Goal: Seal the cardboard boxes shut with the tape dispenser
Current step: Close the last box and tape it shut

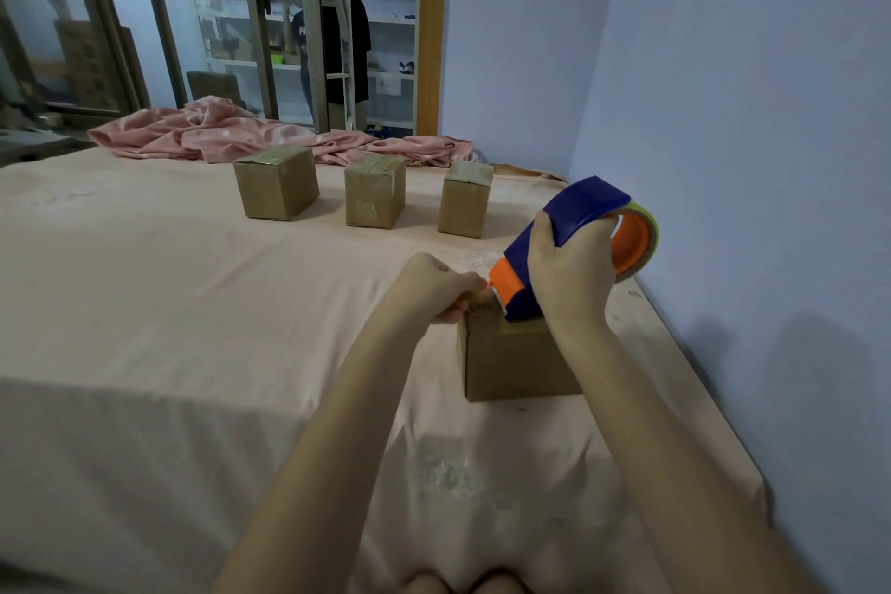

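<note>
A small cardboard box point(516, 362) stands on the bed in front of me, to the right. My right hand point(569, 275) grips a blue and orange tape dispenser point(583, 212), whose orange nose rests at the box's top left edge. My left hand point(436, 287) is curled at that same edge, its fingers pinching at the tape end beside the dispenser's nose. Much of the box's top is hidden by my hands. Three more cardboard boxes, the left box point(276, 181), the middle box point(374, 190) and the right box point(464, 199), stand in a row farther back with tape on top.
The bed's pale pink sheet point(168, 304) spreads wide to the left. A crumpled pink blanket point(231, 130) lies along the far edge. A blue wall point(747, 159) runs close on the right. Glass doors and shelves stand behind the bed.
</note>
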Available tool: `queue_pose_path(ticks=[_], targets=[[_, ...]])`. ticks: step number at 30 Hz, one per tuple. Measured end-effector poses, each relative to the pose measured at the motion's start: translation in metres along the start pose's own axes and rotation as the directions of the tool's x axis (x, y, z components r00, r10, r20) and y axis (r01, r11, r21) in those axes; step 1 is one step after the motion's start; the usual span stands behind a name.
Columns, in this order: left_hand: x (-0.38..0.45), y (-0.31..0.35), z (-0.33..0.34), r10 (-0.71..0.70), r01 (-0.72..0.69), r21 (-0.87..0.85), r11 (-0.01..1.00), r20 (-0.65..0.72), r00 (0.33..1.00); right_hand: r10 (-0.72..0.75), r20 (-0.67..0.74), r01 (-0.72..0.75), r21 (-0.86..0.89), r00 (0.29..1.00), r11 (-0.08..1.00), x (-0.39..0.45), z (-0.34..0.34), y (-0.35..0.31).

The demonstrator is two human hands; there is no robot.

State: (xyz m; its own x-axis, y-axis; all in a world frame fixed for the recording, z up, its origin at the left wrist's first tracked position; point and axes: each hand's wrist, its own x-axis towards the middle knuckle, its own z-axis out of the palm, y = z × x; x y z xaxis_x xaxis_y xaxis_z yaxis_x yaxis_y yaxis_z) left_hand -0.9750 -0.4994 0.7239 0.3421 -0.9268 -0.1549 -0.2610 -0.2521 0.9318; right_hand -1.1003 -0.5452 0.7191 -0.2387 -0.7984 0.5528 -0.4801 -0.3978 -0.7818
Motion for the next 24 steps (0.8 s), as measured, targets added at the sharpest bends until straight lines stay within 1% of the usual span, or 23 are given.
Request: queue_pose_path(ticks=[2, 6, 10, 13, 15, 17, 20, 22, 24], targets=[[0.0, 0.004, -0.003, -0.047, 0.05, -0.038, 0.998, 0.056, 0.997, 0.026, 0.008, -0.026, 0.002, 1.0, 1.0, 0.001, -0.002, 0.0], [-0.001, 0.004, -0.007, -0.086, 0.083, 0.044, 0.996, 0.073, 0.994, 0.027, 0.005, -0.027, -0.019, 1.0, 0.999, 0.001, -0.002, -0.002], [-0.004, -0.004, -0.006, -0.065, 0.059, 0.079, 0.995, 0.071, 0.995, 0.014, -0.001, -0.014, -0.039, 1.0, 0.999, -0.001, -0.003, -0.002], [-0.002, -0.01, -0.005, -0.043, 0.039, 0.068, 0.997, 0.058, 0.997, -0.065, -0.008, 0.064, -0.076, 0.998, 0.995, -0.003, 0.0, -0.005], [-0.001, -0.016, -0.005, -0.058, 0.056, 0.025, 0.998, 0.07, 0.996, -0.125, 0.002, 0.125, -0.122, 0.992, 0.985, -0.004, 0.004, -0.007], [-0.001, -0.023, -0.007, -0.091, 0.1, -0.076, 0.992, 0.108, 0.99, -0.145, 0.022, 0.146, -0.146, 0.989, 0.978, -0.004, 0.006, -0.008], [0.001, -0.031, -0.008, -0.143, 0.187, -0.233, 0.954, 0.191, 0.971, -0.135, 0.031, 0.138, -0.159, 0.99, 0.978, -0.003, 0.007, -0.008], [0.002, -0.036, -0.008, -0.152, 0.221, -0.285, 0.933, 0.244, 0.958, -0.127, 0.028, 0.13, -0.163, 0.992, 0.978, -0.003, 0.006, -0.008], [0.002, -0.041, -0.007, -0.147, 0.226, -0.296, 0.928, 0.264, 0.953, -0.12, 0.023, 0.122, -0.158, 0.993, 0.98, -0.002, 0.006, -0.007]])
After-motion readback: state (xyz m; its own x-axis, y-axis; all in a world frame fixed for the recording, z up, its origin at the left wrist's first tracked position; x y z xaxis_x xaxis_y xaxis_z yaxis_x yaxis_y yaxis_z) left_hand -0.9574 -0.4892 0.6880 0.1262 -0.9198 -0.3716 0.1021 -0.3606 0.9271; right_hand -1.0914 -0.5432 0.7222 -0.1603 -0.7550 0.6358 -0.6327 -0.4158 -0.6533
